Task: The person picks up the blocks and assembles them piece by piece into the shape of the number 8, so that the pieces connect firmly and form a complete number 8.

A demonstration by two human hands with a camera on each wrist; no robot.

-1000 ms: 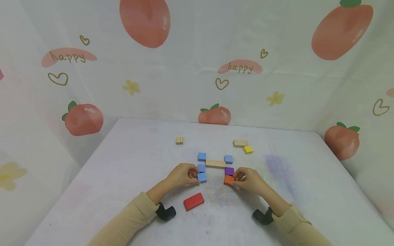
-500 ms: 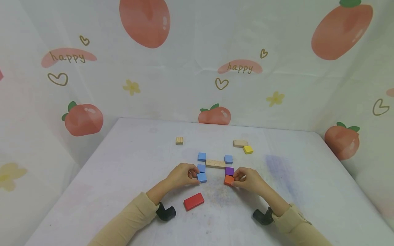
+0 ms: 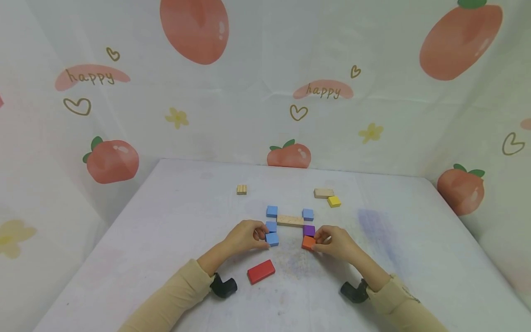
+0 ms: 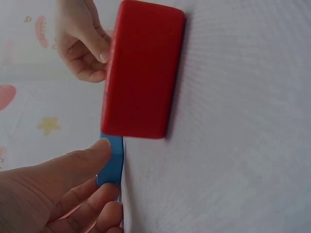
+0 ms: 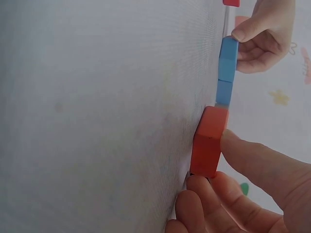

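My left hand (image 3: 246, 237) pinches the nearest blue block (image 3: 272, 239) between thumb and fingers. It lies against a second blue block (image 3: 271, 226) in the left row, with another blue block (image 3: 272, 211) at that row's far end. Opposite, my right hand (image 3: 338, 243) holds an orange block (image 5: 206, 145) at its corner, thumb on the near side. The orange block touches a purple block (image 3: 309, 230); beyond that sits a blue block (image 3: 308, 214). A long wooden block (image 3: 290, 221) spans between the two rows. All of them lie on the table.
A red block (image 3: 261, 271) lies in front of my left hand. Towards the back are a ridged wooden block (image 3: 242, 189), a plain wooden block (image 3: 323, 193) and a yellow block (image 3: 334, 201). The white table (image 3: 199, 184) ends at a printed curtain (image 3: 249, 92).
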